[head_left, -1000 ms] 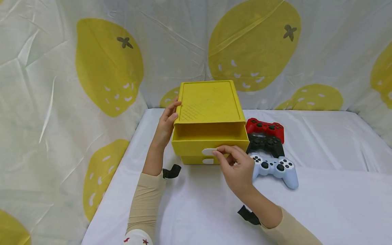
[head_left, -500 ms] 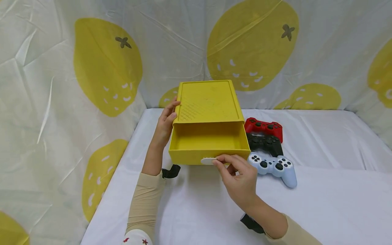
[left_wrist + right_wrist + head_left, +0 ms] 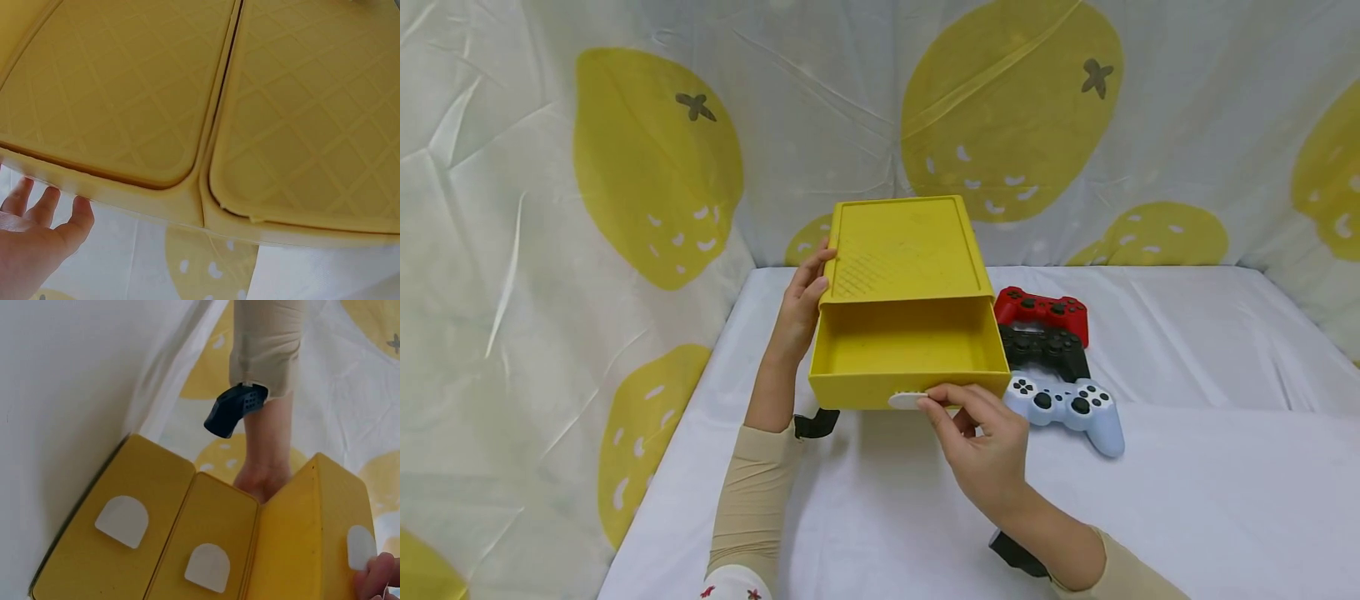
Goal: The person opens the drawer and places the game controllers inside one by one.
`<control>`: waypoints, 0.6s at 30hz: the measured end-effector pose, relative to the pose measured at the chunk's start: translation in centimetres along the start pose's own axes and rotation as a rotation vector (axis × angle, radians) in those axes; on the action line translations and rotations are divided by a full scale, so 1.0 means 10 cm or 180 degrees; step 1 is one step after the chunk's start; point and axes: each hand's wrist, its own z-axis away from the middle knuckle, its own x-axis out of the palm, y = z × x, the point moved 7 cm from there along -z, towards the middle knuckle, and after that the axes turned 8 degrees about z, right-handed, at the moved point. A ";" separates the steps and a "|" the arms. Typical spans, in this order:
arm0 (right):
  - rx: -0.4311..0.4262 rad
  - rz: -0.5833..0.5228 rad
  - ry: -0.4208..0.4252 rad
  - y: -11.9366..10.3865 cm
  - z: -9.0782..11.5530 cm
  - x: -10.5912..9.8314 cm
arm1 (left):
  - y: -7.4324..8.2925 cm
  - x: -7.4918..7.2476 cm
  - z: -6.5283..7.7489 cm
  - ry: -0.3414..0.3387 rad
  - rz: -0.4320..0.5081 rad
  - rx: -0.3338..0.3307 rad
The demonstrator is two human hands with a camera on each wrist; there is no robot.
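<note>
A yellow drawer box [image 3: 913, 250] stands in the middle of the head view, its top drawer [image 3: 910, 337] pulled out toward me. Nothing shows inside that drawer. My right hand [image 3: 988, 446] pinches the white tab handle [image 3: 907, 401] on the drawer's front between thumb and index finger. In the right wrist view, lower drawer fronts [image 3: 150, 469] with white tabs sit closed beside the pulled-out one. My left hand [image 3: 801, 308] presses against the box's left side. Its fingertips touch the box edge in the left wrist view, fingers fairly straight.
Right of the box, a red game controller [image 3: 1041, 312], a black one [image 3: 1052, 346] and a light blue one [image 3: 1071, 408] lie in a row. A white cloth [image 3: 1210, 483] covers the table. Lemon-print fabric [image 3: 820, 108] hangs behind and at the left.
The top drawer has come farther out toward me, with my right hand on its tab moving the same way. It now covers the lower tab in the head view. My left hand stays on the box.
</note>
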 end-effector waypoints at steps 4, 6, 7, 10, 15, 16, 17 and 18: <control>-0.0004 0.0019 -0.0007 0.00 0.00 -0.01 | 0.00 0.00 0.00 -0.0004 0.0007 0.0002; 0.0015 0.0049 -0.0037 0.01 0.01 -0.01 | 0.00 0.00 0.00 0.0003 0.0002 0.0001; 0.0034 0.0050 -0.0052 0.01 0.01 -0.01 | 0.00 0.00 0.00 0.0008 -0.0003 0.0000; 0.0031 0.0048 -0.0078 0.01 0.01 -0.04 | 0.00 -0.01 0.00 0.0012 -0.0015 -0.0013; -0.0174 0.0002 0.0057 -0.03 -0.04 -0.21 | 0.00 -0.01 0.00 -0.0021 0.0006 -0.0024; -0.0183 -0.0003 0.0081 -0.03 -0.06 -0.25 | 0.00 -0.01 0.00 -0.0022 0.0010 -0.0025; -0.0182 -0.0013 0.0100 -0.02 -0.07 -0.29 | -0.01 -0.01 0.00 -0.0024 0.0016 -0.0024; -0.0175 -0.0029 0.0121 -0.01 -0.09 -0.34 | 0.00 0.00 0.00 -0.0019 0.0020 -0.0024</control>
